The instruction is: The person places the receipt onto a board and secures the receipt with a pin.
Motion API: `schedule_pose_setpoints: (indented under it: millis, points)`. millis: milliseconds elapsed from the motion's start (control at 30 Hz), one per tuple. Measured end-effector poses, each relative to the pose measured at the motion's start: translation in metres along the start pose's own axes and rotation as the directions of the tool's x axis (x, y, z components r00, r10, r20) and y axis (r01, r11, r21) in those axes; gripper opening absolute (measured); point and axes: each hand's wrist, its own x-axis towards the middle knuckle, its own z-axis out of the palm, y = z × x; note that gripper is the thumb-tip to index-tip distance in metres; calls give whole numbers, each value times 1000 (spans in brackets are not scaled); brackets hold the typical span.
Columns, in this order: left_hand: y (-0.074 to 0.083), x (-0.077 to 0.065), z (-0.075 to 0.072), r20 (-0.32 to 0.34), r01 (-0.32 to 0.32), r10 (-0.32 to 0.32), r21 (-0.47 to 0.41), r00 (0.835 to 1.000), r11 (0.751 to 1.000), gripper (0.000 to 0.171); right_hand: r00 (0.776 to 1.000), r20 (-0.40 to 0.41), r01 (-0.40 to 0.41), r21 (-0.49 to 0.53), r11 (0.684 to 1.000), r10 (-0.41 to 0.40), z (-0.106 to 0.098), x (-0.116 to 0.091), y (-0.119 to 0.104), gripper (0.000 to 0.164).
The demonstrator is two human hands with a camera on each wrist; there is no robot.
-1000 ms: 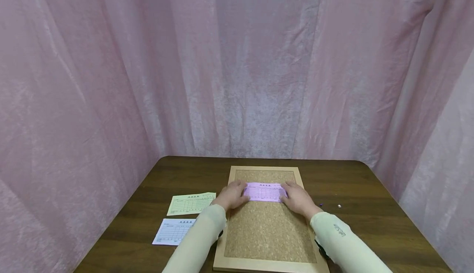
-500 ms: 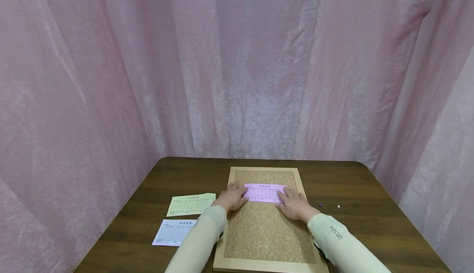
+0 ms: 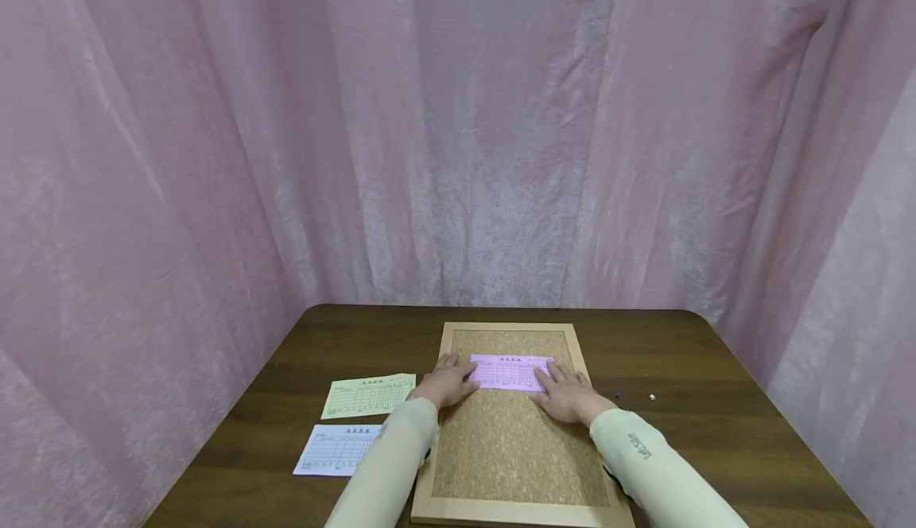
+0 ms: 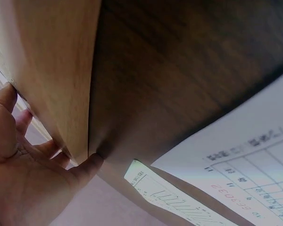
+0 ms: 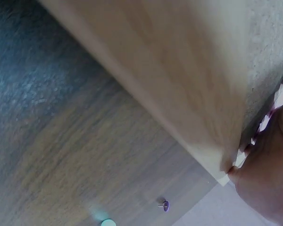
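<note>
A pink printed form slip (image 3: 501, 372) lies flat across the upper part of a wood-framed cork board (image 3: 522, 456). My left hand (image 3: 445, 382) rests over the board's left frame with the thumb at the slip's left edge. The left wrist view shows that hand (image 4: 33, 174) with spread fingers along the frame. My right hand (image 3: 565, 395) lies flat on the board, its fingertips on the slip's right end. In the right wrist view the right hand (image 5: 266, 165) is partly cut off by the picture's edge.
Left of the board lie a yellow-green form slip (image 3: 368, 395) and a white-blue one (image 3: 332, 450), the latter partly behind the left sleeve. On the brown table (image 3: 687, 464) to the right are a purple thumbtack (image 5: 165, 205) and a pale one (image 5: 108, 222). Pink curtains (image 3: 458, 154) stand behind.
My right hand has shifted left and flattened, from the slip's right edge onto its lower right end. The left hand has stayed nearly in place, its fingers laid lower on the frame.
</note>
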Motion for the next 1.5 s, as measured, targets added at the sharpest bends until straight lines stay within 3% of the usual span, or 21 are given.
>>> schedule_pose_setpoints:
  millis: [533,900,1167,1500]
  points:
    - [-4,-4,0,-31,-8,7,-58,1000,998,53,1000,-16,27,38,999,-26,0,0,0,61]
    - [-1,-1,-2,-21,-79,78,-46,997,996,53,1000,-8,19,44,999,-19,-4,-1,1,61]
    - [0,-1,1,-60,-58,55,-53,997,997,51,999,-5,42,51,998,-41,-6,-2,2,62]
    - [-1,2,6,-56,-31,27,-77,998,997,53,998,-24,53,41,998,-52,-8,-3,5,66]
